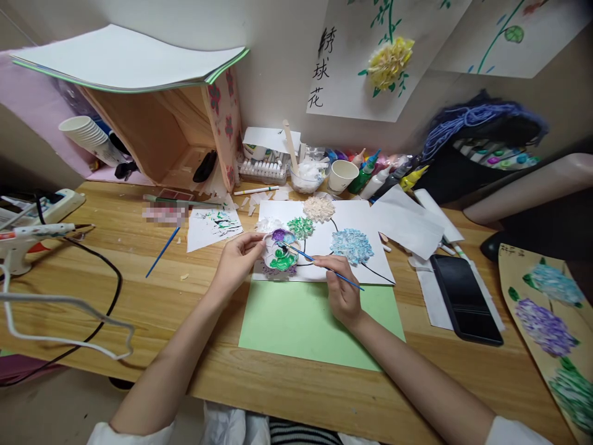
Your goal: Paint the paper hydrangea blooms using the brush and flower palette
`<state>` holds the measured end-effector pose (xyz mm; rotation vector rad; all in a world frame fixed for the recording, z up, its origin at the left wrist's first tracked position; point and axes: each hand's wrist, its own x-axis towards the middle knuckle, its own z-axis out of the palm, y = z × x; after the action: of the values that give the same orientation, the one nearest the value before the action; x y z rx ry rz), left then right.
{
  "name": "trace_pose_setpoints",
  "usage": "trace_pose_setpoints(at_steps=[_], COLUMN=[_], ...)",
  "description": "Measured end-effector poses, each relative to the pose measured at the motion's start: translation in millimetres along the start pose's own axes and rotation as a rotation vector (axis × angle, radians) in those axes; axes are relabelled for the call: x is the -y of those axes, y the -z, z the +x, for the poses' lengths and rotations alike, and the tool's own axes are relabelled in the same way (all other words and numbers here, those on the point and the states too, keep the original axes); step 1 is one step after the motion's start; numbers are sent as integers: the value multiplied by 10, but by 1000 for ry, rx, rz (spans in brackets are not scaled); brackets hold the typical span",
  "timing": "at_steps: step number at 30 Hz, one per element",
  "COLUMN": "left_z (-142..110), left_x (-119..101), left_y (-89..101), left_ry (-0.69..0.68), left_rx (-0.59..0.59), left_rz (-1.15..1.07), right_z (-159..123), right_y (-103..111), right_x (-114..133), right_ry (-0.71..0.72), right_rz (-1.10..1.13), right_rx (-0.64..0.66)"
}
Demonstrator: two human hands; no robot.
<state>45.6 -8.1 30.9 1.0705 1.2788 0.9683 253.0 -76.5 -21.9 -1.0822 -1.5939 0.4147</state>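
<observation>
My left hand [241,259] grips the left rim of a small round paint palette [269,252] with purple, blue, green and black paint in its wells. A blue-handled paintbrush [345,277] is pinched in my right hand [341,287], its tip in the palette. The palette is held over a white sheet [380,235] bearing raised flowers: a blue one [352,246], a green one [301,227], a cream one [319,209] and a white one [271,224]. A purple flower is partly hidden under the palette. Black stems run across the sheet, which overlaps a green sheet [319,321].
A second paintbrush [163,252] lies left beside a paint-smeared paper [213,225]. Further left are a glue gun [28,241] and cables. Behind stand a bowl [308,179], a paper cup [343,177] and paint bottles [375,183]. A phone [466,300] lies right.
</observation>
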Motion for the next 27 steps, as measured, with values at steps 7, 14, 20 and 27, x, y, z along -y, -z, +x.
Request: trace_pose_setpoints(at_steps=[7, 14, 20, 27], left_z=[-4, 96, 165, 160], left_x=[13, -3, -20, -23], left_y=[-12, 98, 205, 176], left_ry=[-15, -3, -3, 9], left_rx=[17, -96, -227, -220], left_rz=[29, 8, 11, 49], right_z=[-2, 42, 32, 8], right_y=[-10, -13, -6, -3], right_x=[-32, -80, -106, -68], right_ry=[-41, -282, -206, -99], right_rz=[95, 386, 290, 198], right_rx=[-70, -408, -362, -258])
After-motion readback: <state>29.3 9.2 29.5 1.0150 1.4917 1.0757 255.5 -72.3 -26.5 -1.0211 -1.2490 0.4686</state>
